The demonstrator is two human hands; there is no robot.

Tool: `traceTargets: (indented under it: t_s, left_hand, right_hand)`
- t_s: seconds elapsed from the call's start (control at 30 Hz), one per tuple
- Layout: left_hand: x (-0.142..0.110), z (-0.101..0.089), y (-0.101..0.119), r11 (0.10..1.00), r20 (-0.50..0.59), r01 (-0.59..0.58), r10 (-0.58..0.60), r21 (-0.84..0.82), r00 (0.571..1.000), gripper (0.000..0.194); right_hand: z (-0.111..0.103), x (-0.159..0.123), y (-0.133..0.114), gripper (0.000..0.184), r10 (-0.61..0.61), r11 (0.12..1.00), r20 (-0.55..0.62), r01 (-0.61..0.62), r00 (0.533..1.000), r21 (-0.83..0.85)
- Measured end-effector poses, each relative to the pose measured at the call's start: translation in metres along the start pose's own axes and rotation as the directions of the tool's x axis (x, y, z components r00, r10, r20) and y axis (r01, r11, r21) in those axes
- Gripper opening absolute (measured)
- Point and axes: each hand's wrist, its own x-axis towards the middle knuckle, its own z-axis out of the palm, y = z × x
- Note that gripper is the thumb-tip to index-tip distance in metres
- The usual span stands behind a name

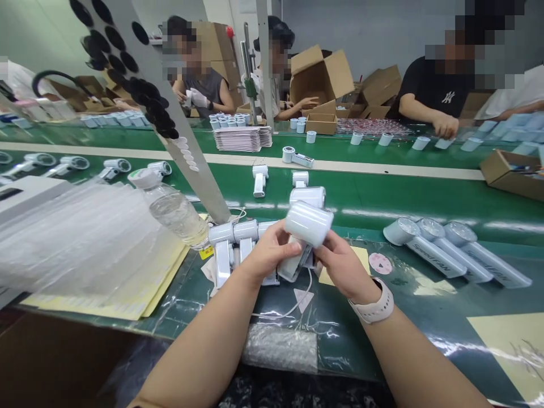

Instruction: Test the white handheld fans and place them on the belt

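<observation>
Head camera faces forward, down at hands (267, 252) (346, 266).

Water btl (174, 214) on its side by clear bag stack (85, 238); cardboard boxes (321, 76) past green belt (382, 198).

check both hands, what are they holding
Left hand: closed, holding a glossy white cylindrical handheld fan.
Right hand: closed on the same fan.

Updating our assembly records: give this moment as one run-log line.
left hand: holds white handheld fan | right hand: holds same fan
</observation>
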Motion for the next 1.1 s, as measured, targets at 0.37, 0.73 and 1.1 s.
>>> traceTargets:
  t_s: [0.37, 0.73, 1.1]
  left_hand:
    - [0.006, 0.004, 0.008, 0.981, -0.050, 0.062, -0.072, -0.181, 0.996, 0.048]
    - [0.001, 0.007, 0.010, 0.985, -0.026, 0.032, -0.036, -0.170, 0.999, 0.044]
    - [0.003, 0.005, 0.009, 0.973, -0.030, -0.015, 0.008, -0.229, 1.000, 0.048]
  right_hand:
    - [-0.005, 0.003, -0.005, 0.030, 0.073, 0.988, -0.141, -0.053, 0.987, 0.142]
    - [0.002, -0.002, -0.008, 0.034, 0.059, 0.983, -0.047, -0.050, 0.997, 0.174]
    - [0.003, -0.001, -0.007, 0.033, 0.108, 0.972, -0.081, -0.088, 0.991, 0.218]
